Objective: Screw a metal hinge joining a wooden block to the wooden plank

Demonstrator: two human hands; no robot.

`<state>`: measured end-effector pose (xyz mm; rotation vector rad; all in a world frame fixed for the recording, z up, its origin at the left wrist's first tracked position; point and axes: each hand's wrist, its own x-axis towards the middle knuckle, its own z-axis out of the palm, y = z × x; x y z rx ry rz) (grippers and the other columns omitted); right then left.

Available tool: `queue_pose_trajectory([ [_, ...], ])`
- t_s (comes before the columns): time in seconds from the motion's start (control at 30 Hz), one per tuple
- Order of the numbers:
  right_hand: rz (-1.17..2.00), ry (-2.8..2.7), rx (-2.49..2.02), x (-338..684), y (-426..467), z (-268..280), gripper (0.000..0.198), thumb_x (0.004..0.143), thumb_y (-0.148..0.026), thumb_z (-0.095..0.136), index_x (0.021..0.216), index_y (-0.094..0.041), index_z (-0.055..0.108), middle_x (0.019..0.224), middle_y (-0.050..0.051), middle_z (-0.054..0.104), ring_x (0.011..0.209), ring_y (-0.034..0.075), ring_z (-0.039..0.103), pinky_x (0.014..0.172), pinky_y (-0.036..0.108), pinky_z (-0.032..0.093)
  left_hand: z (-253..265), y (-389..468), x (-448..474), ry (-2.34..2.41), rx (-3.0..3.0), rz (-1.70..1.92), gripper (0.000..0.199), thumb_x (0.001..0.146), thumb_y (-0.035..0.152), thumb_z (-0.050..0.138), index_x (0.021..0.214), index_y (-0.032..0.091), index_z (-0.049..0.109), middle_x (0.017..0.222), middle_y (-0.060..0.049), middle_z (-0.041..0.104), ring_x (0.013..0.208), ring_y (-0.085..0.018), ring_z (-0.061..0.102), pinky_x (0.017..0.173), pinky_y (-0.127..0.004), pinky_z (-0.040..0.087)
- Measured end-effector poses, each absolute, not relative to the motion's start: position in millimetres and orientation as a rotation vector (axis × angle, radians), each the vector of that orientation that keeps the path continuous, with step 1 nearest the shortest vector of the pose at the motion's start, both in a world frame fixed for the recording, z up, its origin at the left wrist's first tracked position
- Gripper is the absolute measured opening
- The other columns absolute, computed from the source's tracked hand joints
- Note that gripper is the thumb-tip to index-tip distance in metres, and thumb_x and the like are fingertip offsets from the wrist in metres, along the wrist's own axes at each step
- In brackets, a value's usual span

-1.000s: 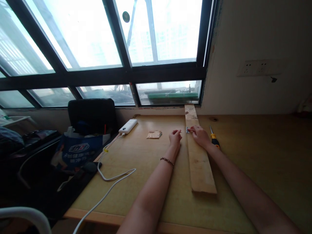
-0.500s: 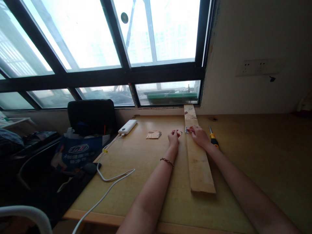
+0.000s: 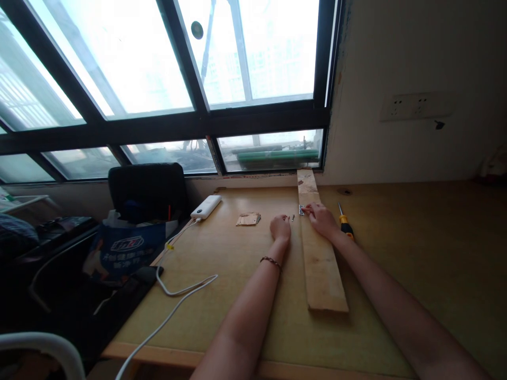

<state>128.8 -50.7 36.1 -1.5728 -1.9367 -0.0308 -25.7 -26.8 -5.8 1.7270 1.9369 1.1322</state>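
A long wooden board [image 3: 322, 274] lies lengthwise on the table, pointing to the window. At its left edge, toward the far end, sits a small silver metal piece [image 3: 301, 210] that looks like a hinge. My right hand [image 3: 324, 220] rests over the board with thumb and fingertips closed on this piece. To the left of the board my left hand [image 3: 280, 228] is closed, fingers curled; what they hold, if anything, is hidden. A small screw [image 3: 293, 217] shows between the left hand and the board. Right of the board lies a yellow-and-black screwdriver [image 3: 346, 226].
A small stack of brownish pieces [image 3: 248, 219] lies left of my hands. Farther left, a white power bank [image 3: 206, 207] trails a white cable [image 3: 186, 292] over the table edge. Behind are a dark chair [image 3: 146, 184], a blue bag [image 3: 127, 248] and the window.
My left hand has drawn slightly back and its fingers have curled in more. The screw beside it now shows clearly. My right hand stays at the metal piece; the view has shifted slightly.
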Motion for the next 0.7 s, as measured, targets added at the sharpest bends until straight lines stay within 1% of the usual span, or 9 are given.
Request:
queue_pose_trajectory([
  [0.1,-0.035,-1.94,-1.563,129,-51,36,0.02,0.08,-0.015,0.043,0.095,-0.018,0.055,0.092,0.008,0.059,0.084,0.017,0.056,0.073,0.023,0.039,-6,-25,-25,1.907,1.585,1.226,0.018,0.073,0.029,0.057,0.075,0.017,0.07,0.084,-0.016,0.066,0.085,-0.024,0.06,0.077,-0.03,0.038],
  [0.2,-0.029,-1.944,-1.573,129,-52,38,0.021,0.08,-0.014,0.043,0.096,-0.018,0.055,0.092,0.008,0.059,0.083,0.017,0.056,0.073,0.024,0.039,-5,-25,-23,1.895,1.502,1.274,0.015,0.072,0.026,0.057,0.068,0.017,0.069,0.079,-0.017,0.066,0.085,-0.026,0.06,0.078,-0.032,0.038],
  [0.3,-0.02,-1.943,-1.59,129,-53,39,0.021,0.081,-0.014,0.043,0.097,-0.017,0.055,0.093,0.009,0.059,0.084,0.018,0.056,0.073,0.024,0.039,-3,-27,-22,1.875,1.472,1.277,0.012,0.071,0.022,0.057,0.072,0.018,0.069,0.079,-0.015,0.066,0.085,-0.025,0.059,0.08,-0.032,0.038],
  [0.37,-0.014,-1.945,-1.586,129,-52,39,0.021,0.08,-0.014,0.043,0.097,-0.017,0.055,0.094,0.009,0.059,0.086,0.018,0.056,0.074,0.024,0.039,-3,-28,-22,1.861,1.496,1.272,0.015,0.071,0.02,0.057,0.079,0.018,0.069,0.082,-0.014,0.066,0.086,-0.025,0.058,0.082,-0.033,0.038],
  [0.5,-0.008,-1.948,-1.547,130,-50,36,0.022,0.081,-0.013,0.042,0.098,-0.018,0.055,0.094,0.009,0.059,0.087,0.017,0.055,0.074,0.024,0.038,-5,-27,-21,1.74,1.72,1.334,0.031,0.072,0.012,0.051,0.098,0.021,0.065,0.093,-0.011,0.061,0.093,-0.023,0.053,0.089,-0.032,0.034],
  [0.57,-0.015,-1.944,-1.546,130,-50,35,0.023,0.08,-0.013,0.042,0.099,-0.018,0.055,0.094,0.008,0.059,0.085,0.017,0.055,0.074,0.024,0.038,-7,-27,-19,1.642,1.868,1.314,0.038,0.072,0.009,0.049,0.104,0.024,0.062,0.094,-0.01,0.058,0.093,-0.021,0.051,0.089,-0.031,0.033],
  [0.63,-0.02,-1.938,-1.554,130,-50,35,0.023,0.08,-0.013,0.042,0.098,-0.018,0.055,0.093,0.008,0.059,0.083,0.017,0.056,0.073,0.024,0.039,-8,-27,-17,1.588,2.004,1.22,0.034,0.073,0.01,0.048,0.1,0.024,0.064,0.091,-0.009,0.056,0.09,-0.02,0.05,0.085,-0.03,0.035],
  [0.7,-0.021,-1.935,-1.558,130,-50,35,0.023,0.08,-0.013,0.043,0.098,-0.018,0.055,0.092,0.008,0.059,0.082,0.017,0.056,0.073,0.024,0.039,-9,-27,-16,1.559,2.091,1.136,0.025,0.075,0.014,0.048,0.089,0.021,0.066,0.088,-0.009,0.054,0.087,-0.02,0.05,0.081,-0.029,0.036],
])
